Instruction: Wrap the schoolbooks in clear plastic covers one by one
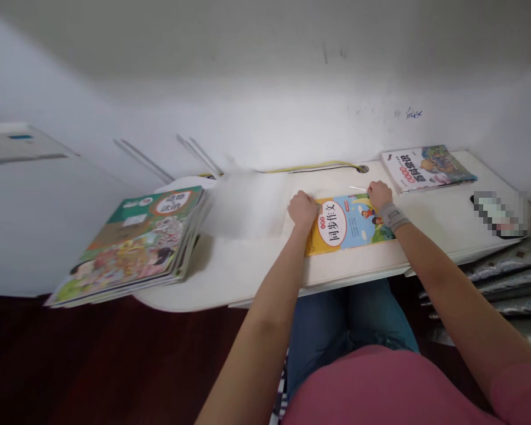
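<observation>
A blue-and-yellow exercise book (pixel 351 224) lies face up on the white desk (pixel 243 274) in front of me. At its far left corner my left hand (pixel 303 209) is closed, knuckles up. My right hand (pixel 380 193), with a grey band on the wrist, is closed at the far right corner. Between the two fists a faint glossy edge, like a clear plastic book cover, shows just past the book. The fingertips of both hands are hidden. Left of my left hand lies a blurred, translucent sheet (pixel 250 206).
A stack of illustrated books (pixel 137 242) overhangs the desk's rounded left end. More books (pixel 427 168) lie at the back right, with a phone (pixel 500 215) nearer the right edge. Along the wall a yellow cable (pixel 310 166) runs to a hole in the desk.
</observation>
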A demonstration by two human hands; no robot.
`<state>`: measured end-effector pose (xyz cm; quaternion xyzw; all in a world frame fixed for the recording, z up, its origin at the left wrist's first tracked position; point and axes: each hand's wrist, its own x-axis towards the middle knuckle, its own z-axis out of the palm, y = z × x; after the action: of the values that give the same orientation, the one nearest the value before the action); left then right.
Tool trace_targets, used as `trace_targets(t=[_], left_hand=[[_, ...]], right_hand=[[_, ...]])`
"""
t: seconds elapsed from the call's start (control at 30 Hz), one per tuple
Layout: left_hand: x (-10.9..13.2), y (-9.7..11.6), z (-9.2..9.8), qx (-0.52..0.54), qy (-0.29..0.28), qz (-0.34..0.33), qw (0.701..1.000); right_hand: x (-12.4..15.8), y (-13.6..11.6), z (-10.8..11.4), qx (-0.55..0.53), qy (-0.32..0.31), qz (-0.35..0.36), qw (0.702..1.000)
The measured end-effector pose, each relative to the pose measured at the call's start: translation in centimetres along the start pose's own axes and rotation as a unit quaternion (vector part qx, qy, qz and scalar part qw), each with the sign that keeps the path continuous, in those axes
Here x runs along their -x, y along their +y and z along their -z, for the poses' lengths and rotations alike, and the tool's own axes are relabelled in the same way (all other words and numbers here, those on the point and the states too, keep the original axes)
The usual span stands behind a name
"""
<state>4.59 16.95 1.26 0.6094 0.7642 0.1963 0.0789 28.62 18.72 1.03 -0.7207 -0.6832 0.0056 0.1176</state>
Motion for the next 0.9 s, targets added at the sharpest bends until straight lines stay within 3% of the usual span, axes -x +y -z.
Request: trace_targets(t=[0.1, 0.2, 0.37, 0.47, 0.57, 0.63, 0.7, 0.8, 0.9], left_hand=[[0.9, 1.1, 0.2, -0.024, 0.03, -0.025, 0.999], [2.7, 2.9, -0.2, -0.077, 0.042, -0.098, 0.991], [5.9, 5.2, -1.9, -0.086, -0.051, -0.188, 0.977], [6.4, 5.5, -2.4, -0.092, -0.059, -0.203, 0.973], [6.3, 5.2, -2.4, -0.094, -0.06, -0.199, 0.974], [6.2, 5.0, -2.2, -0.103, -0.069, -0.209, 0.97], [6.1, 4.9, -2.1, -0.118, -0.086, -0.223, 0.964], [6.0, 4.7, -1.8, -0.123, -0.108, -0.22, 0.962], [5.7, 4.4, -1.6, -0.11, -0.115, -0.201, 0.967]], right_hand=[[0.1, -0.3, 0.0, -0.006, 0.013, 0.004, 1.0], [0.0, -0.2, 0.0, -0.016, 0.017, 0.007, 1.0], [-0.3, 0.4, 0.0, -0.034, 0.026, 0.002, 0.999], [0.3, 0.0, 0.2, -0.035, 0.052, -0.001, 0.998], [1.6, -2.1, 0.1, -0.051, 0.072, 0.103, 0.991], [2.6, -4.2, -0.3, -0.075, 0.027, 0.225, 0.971], [3.5, -5.9, -0.9, -0.085, -0.019, 0.294, 0.952], [4.0, -6.6, -1.7, -0.081, -0.039, 0.321, 0.943], [3.7, -5.0, -1.8, -0.069, -0.04, 0.318, 0.945]])
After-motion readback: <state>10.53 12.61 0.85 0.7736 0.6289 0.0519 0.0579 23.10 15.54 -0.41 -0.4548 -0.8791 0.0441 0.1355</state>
